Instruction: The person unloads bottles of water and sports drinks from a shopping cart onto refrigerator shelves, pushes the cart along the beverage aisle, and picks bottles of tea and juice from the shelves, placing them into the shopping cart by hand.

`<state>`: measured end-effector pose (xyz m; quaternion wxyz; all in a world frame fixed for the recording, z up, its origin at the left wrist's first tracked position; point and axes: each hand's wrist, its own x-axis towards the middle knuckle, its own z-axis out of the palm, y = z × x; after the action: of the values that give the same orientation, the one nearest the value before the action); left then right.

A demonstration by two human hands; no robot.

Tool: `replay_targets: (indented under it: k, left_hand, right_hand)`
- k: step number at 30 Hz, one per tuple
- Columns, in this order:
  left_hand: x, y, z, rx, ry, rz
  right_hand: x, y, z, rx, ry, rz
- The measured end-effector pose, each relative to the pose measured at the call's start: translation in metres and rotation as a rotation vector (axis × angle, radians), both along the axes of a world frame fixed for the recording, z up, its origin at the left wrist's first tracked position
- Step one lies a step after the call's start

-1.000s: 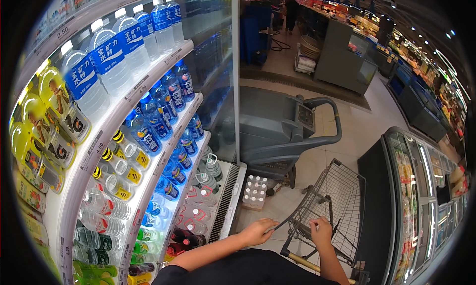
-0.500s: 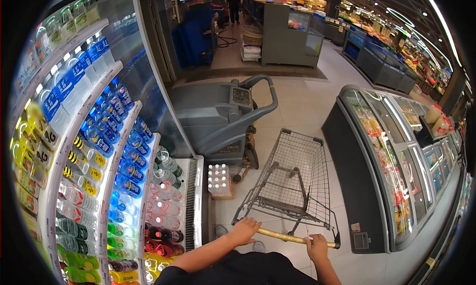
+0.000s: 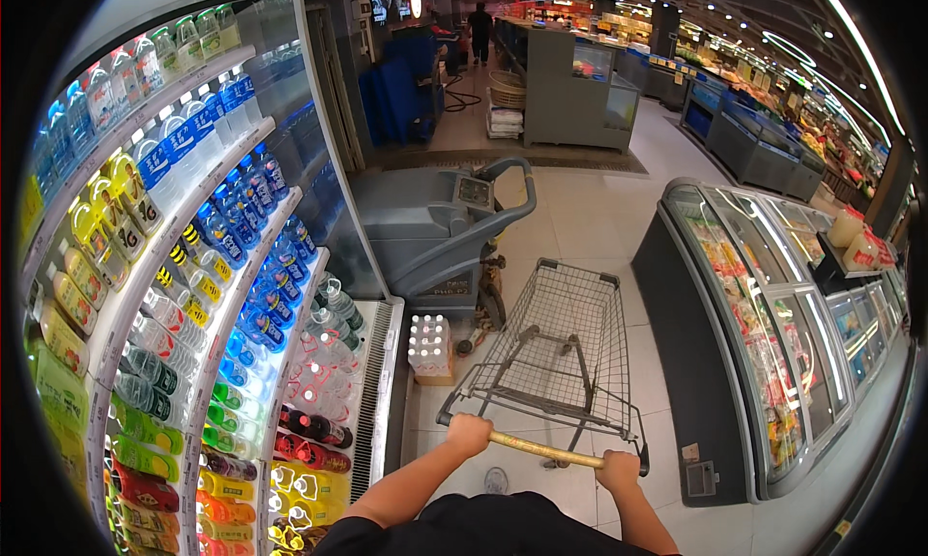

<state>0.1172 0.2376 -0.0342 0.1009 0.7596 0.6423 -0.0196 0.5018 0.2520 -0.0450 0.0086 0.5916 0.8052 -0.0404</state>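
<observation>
A grey wire shopping cart (image 3: 561,348) stands in front of me, with bare mesh in its basket. Across its near end runs a yellow handle bar (image 3: 541,449). My left hand (image 3: 470,435) is wrapped round the bar's left end. At the right end my right hand (image 3: 619,468) is closed round the same bar. Both forearms reach up from the lower edge, and the fingertips are partly hidden behind the bar.
On the left a lit drinks cooler (image 3: 242,256) holds rows of bottles. A grey floor-cleaning machine (image 3: 435,227) stands ahead, near a pack of white-capped bottles (image 3: 430,348). A glass-topped freezer (image 3: 735,343) lines the right. A person (image 3: 480,34) is far off.
My left hand has gone from lying flat over the bar to gripping it. The cart's handle has shifted slightly left, and the view has tilted up a little.
</observation>
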Motion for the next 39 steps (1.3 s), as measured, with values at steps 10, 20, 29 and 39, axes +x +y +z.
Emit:
replay_targets:
  k: [10,20,29,39]
  left_hand:
    - [0.023,-0.076,0.0,0.019,0.002,0.071]
    - [0.06,-0.156,-0.003,0.14,-0.016,0.126]
    - [0.095,-0.206,-0.006,0.129,-0.032,0.157]
    - [0.135,-0.244,-0.017,0.224,-0.055,0.163]
  right_hand:
    - [0.019,-0.056,-0.005,0.06,-0.016,0.042]
    - [0.048,-0.118,-0.001,0.088,0.027,0.05]
    - [0.085,-0.157,0.0,0.143,0.166,0.098]
    - [0.131,-0.167,0.007,0.305,0.178,0.308]
